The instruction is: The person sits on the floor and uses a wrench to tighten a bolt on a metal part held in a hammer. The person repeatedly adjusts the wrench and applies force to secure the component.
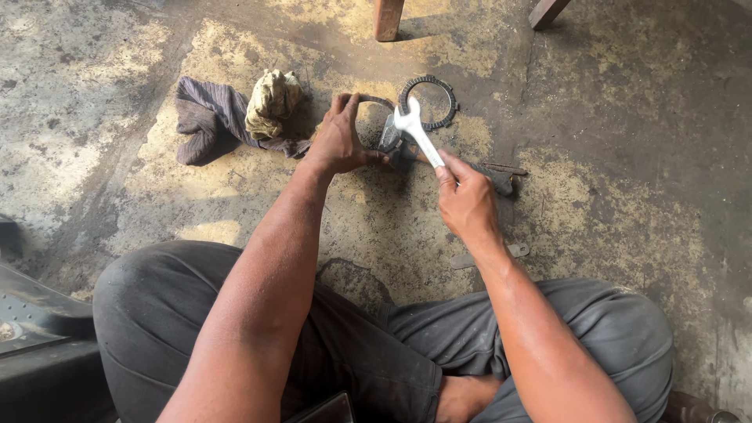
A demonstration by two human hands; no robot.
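Head view: silver wrench (417, 133) in right hand (468, 205), toothed ring (428, 103) beyond.

Light: daylight, patchy; bright warm patches on the concrete floor (611, 180), dimmer at right and top.
Shadows: soft, falling under the forearms and beside the rag (211, 117).
Glare: mild sheen on the wrench (417, 133).
Focus: centre sharp; edges slightly soft, lightly bowed.

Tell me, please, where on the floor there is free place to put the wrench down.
Bare concrete lies right of the toothed ring, and more left of the grey cloth. It is crowded where the left hand holds a round part, beside the right hand with the wrench and the rag.
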